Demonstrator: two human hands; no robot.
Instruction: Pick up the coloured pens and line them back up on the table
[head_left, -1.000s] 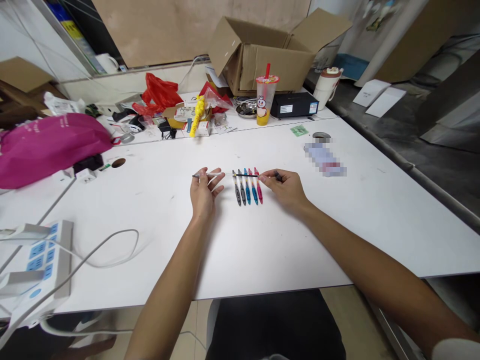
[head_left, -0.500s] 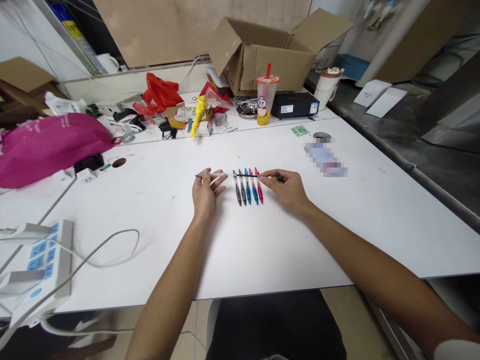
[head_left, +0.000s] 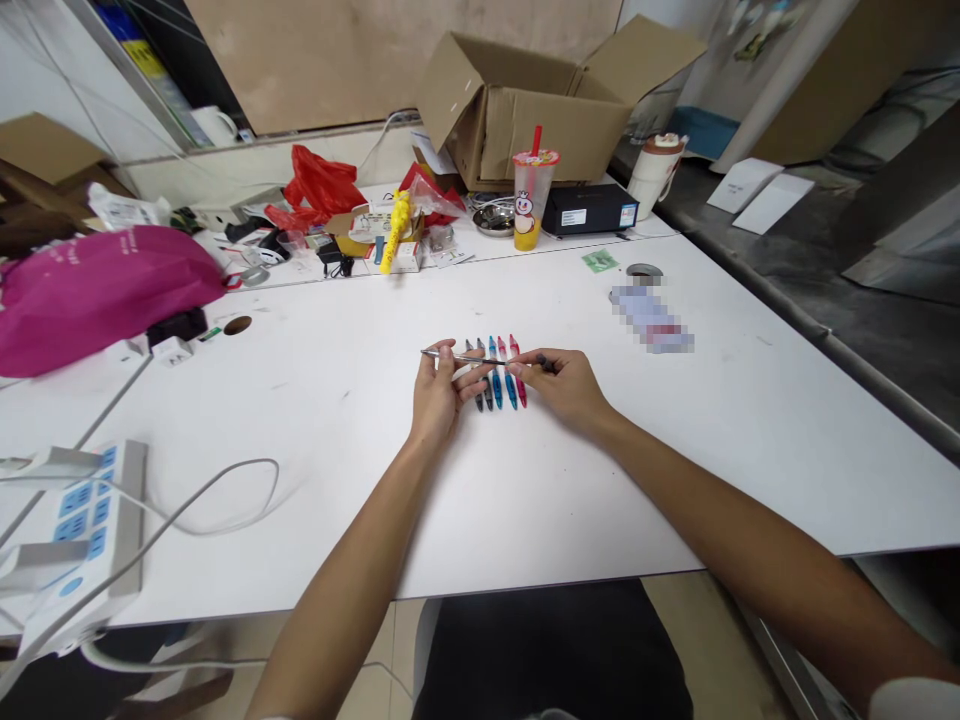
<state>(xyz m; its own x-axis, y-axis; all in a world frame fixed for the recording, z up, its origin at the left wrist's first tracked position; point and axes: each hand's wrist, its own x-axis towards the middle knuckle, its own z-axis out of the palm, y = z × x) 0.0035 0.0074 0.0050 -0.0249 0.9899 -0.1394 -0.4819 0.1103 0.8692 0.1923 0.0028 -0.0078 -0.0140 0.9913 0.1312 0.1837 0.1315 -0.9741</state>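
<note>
My left hand [head_left: 439, 397] pinches a clear pen barrel [head_left: 430, 353] between thumb and fingers, its tip pointing left. From the right, my right hand [head_left: 568, 386] grips a thin dark ink refill [head_left: 493, 361] by its end. Most of the refill's length lies inside or along the barrel; its exact depth is hard to make out. A small dark piece [head_left: 545, 364], perhaps a pen part, is also tucked in my right fingers. Beneath the hands, several grey, blue and pink pens [head_left: 497, 392] lie side by side on the white table [head_left: 525, 510]. My left fingers partly cover the grey ones.
A power strip [head_left: 124, 520] with a looping cable sits at left, near a magenta bag [head_left: 112, 285]. Along the back stand a drink cup [head_left: 531, 205], a black box [head_left: 589, 210] and an open carton [head_left: 555, 130]. A tape roll [head_left: 643, 272] lies at right.
My left hand has shifted right with the barrel, closing the distance to my right hand. Less of the refill shows between the hands. My right hand has moved slightly left and down.
</note>
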